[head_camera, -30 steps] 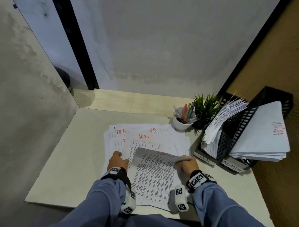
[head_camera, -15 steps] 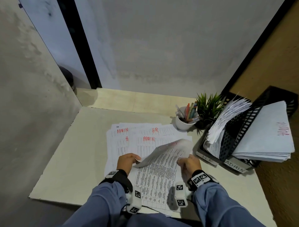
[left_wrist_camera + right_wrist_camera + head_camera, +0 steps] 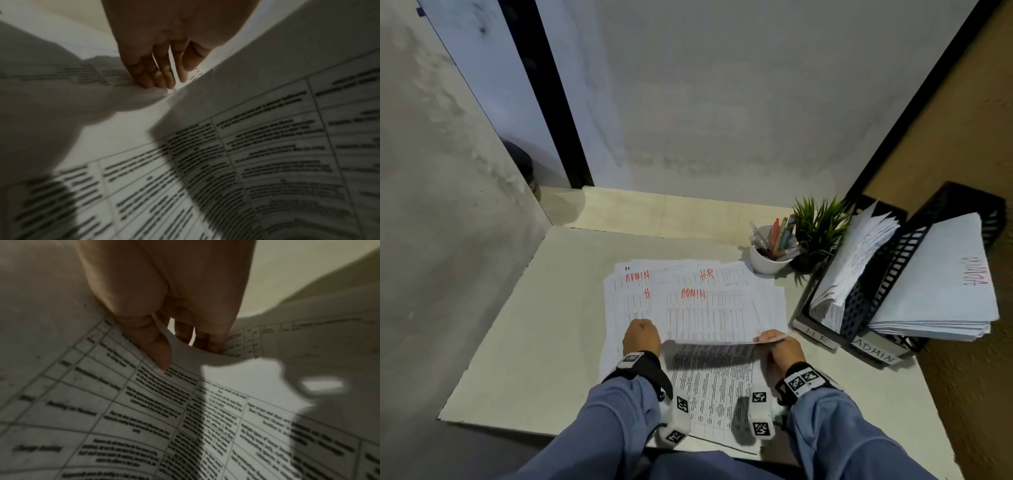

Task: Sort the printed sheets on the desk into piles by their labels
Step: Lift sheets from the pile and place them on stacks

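Observation:
A spread pile of printed sheets [image 3: 633,301] with red ADMIN and HR labels lies mid-desk. Both hands hold one printed sheet [image 3: 722,337] just above it, and its raised near edge throws a shadow on the sheet below [image 3: 712,383]. My left hand [image 3: 642,334] grips its left edge; in the left wrist view the thumb lies on the sheet [image 3: 267,113] and the fingertips [image 3: 156,81] rest on the papers underneath. My right hand [image 3: 774,342] pinches the right corner, thumb over the curled sheet [image 3: 144,402]. Whether the central ADMIN label is on the held sheet, I cannot tell.
Two black trays stand at the right, tagged HR [image 3: 820,337] and ADMIN [image 3: 873,354], each holding a paper stack. A white cup of pens [image 3: 768,263] and a small plant [image 3: 818,226] sit behind the pile. Walls close the left and back.
The right hand peeled the near sheet up from its far end. The left hand left the pile and took the sheet's left edge; both hands now hold it raised.

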`<state>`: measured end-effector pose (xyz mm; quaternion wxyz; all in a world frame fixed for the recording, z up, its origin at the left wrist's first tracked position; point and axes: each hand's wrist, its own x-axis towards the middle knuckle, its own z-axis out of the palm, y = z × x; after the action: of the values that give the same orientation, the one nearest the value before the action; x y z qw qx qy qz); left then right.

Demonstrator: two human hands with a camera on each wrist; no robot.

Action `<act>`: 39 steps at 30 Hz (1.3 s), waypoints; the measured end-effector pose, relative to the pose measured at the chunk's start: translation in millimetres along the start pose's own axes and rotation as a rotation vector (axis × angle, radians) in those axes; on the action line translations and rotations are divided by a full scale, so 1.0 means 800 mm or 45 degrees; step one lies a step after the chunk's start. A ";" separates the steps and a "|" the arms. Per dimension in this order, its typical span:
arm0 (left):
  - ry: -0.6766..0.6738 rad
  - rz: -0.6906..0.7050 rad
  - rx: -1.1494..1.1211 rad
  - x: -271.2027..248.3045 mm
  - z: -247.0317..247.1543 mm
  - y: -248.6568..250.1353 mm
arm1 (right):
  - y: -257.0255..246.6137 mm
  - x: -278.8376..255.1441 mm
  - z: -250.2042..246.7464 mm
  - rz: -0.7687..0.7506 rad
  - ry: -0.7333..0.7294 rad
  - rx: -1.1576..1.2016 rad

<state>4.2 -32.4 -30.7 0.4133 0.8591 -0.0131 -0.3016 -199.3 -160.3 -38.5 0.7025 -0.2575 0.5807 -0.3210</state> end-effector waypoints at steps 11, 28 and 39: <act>-0.265 0.069 0.036 0.009 0.000 0.004 | 0.000 -0.003 -0.004 -0.002 0.028 0.012; -0.416 0.111 -0.293 -0.013 -0.015 0.021 | -0.018 -0.012 0.003 0.125 0.130 -0.268; -0.479 0.548 -0.488 -0.070 -0.015 0.096 | -0.106 -0.089 0.069 -0.412 -0.208 -0.241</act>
<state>-17.9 -59.0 58.6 0.6116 0.6727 -0.2132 -0.3577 -166.9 -163.8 80.7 0.6592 -0.4376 0.5003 -0.3517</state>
